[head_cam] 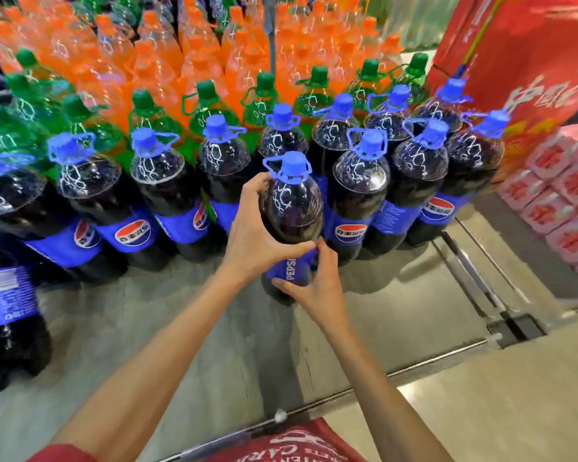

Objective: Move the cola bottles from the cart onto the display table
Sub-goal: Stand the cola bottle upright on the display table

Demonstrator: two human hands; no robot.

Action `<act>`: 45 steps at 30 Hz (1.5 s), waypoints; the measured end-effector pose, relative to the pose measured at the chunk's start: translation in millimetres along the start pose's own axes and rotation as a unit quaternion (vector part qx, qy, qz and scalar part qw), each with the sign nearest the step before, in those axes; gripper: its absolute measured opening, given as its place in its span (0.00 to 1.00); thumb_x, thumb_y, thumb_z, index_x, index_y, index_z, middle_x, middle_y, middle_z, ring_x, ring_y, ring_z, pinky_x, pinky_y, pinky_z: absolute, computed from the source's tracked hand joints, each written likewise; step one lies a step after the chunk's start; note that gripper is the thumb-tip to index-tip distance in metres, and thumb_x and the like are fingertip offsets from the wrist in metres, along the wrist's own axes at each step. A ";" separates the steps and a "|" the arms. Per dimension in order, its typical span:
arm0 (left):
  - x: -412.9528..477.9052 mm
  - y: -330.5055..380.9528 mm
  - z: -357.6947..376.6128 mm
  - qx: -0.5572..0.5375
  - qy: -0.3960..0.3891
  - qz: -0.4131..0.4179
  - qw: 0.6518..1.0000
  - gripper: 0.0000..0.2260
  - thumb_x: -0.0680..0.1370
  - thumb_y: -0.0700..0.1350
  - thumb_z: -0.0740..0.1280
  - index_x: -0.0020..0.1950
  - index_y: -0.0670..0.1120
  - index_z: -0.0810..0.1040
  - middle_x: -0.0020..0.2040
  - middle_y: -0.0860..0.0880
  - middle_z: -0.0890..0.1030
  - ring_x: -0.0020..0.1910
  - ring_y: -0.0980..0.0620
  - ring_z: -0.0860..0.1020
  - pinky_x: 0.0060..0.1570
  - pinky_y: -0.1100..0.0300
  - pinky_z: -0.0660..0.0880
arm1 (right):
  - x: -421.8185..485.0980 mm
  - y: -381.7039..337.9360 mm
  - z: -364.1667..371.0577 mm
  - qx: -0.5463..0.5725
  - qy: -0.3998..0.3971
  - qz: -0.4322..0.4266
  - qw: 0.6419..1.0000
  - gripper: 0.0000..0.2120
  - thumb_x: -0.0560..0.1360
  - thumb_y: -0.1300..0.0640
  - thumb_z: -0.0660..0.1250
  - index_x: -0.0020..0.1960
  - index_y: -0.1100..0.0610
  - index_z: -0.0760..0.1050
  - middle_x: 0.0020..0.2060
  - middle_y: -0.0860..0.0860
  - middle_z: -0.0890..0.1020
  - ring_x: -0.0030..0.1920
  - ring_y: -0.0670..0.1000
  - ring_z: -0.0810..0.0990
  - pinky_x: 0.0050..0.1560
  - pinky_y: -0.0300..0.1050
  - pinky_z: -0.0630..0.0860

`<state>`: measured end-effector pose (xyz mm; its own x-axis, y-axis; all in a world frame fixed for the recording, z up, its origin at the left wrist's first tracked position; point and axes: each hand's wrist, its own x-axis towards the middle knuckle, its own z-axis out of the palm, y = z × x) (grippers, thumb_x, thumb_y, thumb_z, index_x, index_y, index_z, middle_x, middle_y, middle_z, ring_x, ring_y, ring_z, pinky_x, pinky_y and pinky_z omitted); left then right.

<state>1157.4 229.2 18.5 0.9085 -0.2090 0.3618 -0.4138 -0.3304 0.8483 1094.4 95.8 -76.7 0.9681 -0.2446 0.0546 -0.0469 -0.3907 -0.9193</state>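
As left hand (259,236) and right hand (317,283) clasp it, cola bottle (292,203) capped, dark-filled

Green-capped bottles (207,105) stand in a row, with many orange bottles (187,51) packed just behind them. At the right, a big red board (531,55) rises above stacked pink packs (561,201).

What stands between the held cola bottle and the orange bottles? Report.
Head view: behind the held cola bottle comes a blue-capped cola bottle, then green-capped bottles, then the orange bottles.
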 end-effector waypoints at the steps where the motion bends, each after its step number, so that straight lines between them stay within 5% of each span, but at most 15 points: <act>1: 1.6 -1.5 3.0 0.007 0.000 0.000 1.000 0.51 0.58 0.47 0.87 0.74 0.46 0.62 0.70 0.50 0.70 0.70 0.58 0.70 0.71 0.55 0.69 | 3.2 1.6 0.0 -0.008 -0.003 0.008 1.000 0.59 0.60 0.46 0.85 0.81 0.55 0.56 0.65 0.43 0.65 0.71 0.44 0.67 0.70 0.40 0.68; 6: 10.8 -5.3 11.5 0.019 -0.002 0.005 1.000 0.51 0.59 0.48 0.86 0.74 0.47 0.61 0.71 0.50 0.69 0.71 0.56 0.69 0.72 0.55 0.68 | 13.1 5.2 5.3 -0.005 0.018 0.047 0.999 0.58 0.60 0.48 0.85 0.81 0.54 0.55 0.68 0.45 0.65 0.70 0.45 0.68 0.66 0.40 0.69; 11: 19.0 -6.0 17.0 0.010 0.008 -0.001 1.000 0.50 0.58 0.45 0.87 0.72 0.51 0.60 0.67 0.60 0.68 0.68 0.62 0.70 0.69 0.60 0.69 | 20.9 8.1 6.9 0.043 0.067 0.066 0.995 0.52 0.61 0.54 0.86 0.77 0.54 0.62 0.64 0.42 0.67 0.62 0.38 0.72 0.59 0.26 0.69; 16: 24.2 -9.7 24.9 0.000 0.013 -0.010 1.000 0.51 0.58 0.42 0.87 0.73 0.44 0.61 0.65 0.62 0.67 0.66 0.66 0.70 0.67 0.66 0.67 | 25.0 12.8 6.8 0.073 0.090 0.067 0.991 0.48 0.62 0.59 0.85 0.76 0.54 0.65 0.63 0.43 0.69 0.59 0.32 0.73 0.62 0.30 0.73; 19: 26.0 -11.6 25.3 0.002 0.018 -0.005 1.000 0.52 0.58 0.43 0.87 0.73 0.43 0.61 0.66 0.60 0.67 0.68 0.60 0.70 0.70 0.60 0.68 | 27.9 14.8 7.7 0.061 0.094 0.058 0.992 0.47 0.62 0.60 0.85 0.75 0.56 0.66 0.62 0.45 0.69 0.57 0.26 0.71 0.56 0.20 0.67; 25: 29.2 -16.2 24.4 0.014 0.019 -0.002 1.000 0.52 0.57 0.43 0.87 0.73 0.43 0.60 0.68 0.51 0.68 0.70 0.54 0.71 0.71 0.51 0.70 | 33.5 14.7 13.5 0.024 0.099 0.050 0.994 0.45 0.63 0.58 0.84 0.74 0.59 0.67 0.62 0.46 0.67 0.57 0.34 0.67 0.54 0.16 0.62; 31: 27.5 -18.7 26.1 0.027 0.014 0.000 1.000 0.52 0.58 0.43 0.87 0.74 0.43 0.60 0.68 0.60 0.65 0.71 0.55 0.68 0.73 0.54 0.67 | 35.3 19.7 18.0 -0.007 0.107 0.050 0.993 0.45 0.63 0.55 0.84 0.73 0.62 0.67 0.65 0.54 0.70 0.64 0.48 0.71 0.59 0.29 0.64; 37: 27.7 -19.9 23.8 0.028 -0.004 -0.009 1.000 0.54 0.58 0.45 0.87 0.75 0.43 0.58 0.72 0.47 0.65 0.73 0.50 0.68 0.73 0.48 0.67 | 35.1 22.2 16.8 -0.034 0.106 0.046 0.993 0.45 0.64 0.52 0.84 0.73 0.65 0.66 0.65 0.55 0.70 0.64 0.47 0.67 0.58 0.32 0.65; 42: 25.0 -21.0 21.3 0.049 -0.012 -0.012 0.999 0.54 0.60 0.51 0.86 0.77 0.50 0.56 0.74 0.51 0.65 0.75 0.53 0.66 0.74 0.52 0.67 | 33.0 16.6 14.4 -0.082 0.108 0.054 0.989 0.46 0.66 0.44 0.81 0.75 0.60 0.65 0.68 0.53 0.71 0.70 0.53 0.68 0.56 0.53 0.76; 45: 25.5 -24.0 14.8 0.049 -0.035 -0.002 0.998 0.53 0.62 0.49 0.85 0.78 0.49 0.56 0.75 0.49 0.63 0.75 0.51 0.66 0.72 0.47 0.68 | 33.1 15.0 14.2 -0.096 0.105 0.052 0.988 0.46 0.66 0.43 0.81 0.75 0.60 0.65 0.69 0.53 0.71 0.70 0.54 0.67 0.56 0.57 0.76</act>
<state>1189.6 218.2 1.6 0.9051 -0.2709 0.3277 -0.4173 -0.4187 0.8066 1129.3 94.5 -94.3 0.8842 -0.4632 0.0607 -0.2096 -0.5095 -0.8345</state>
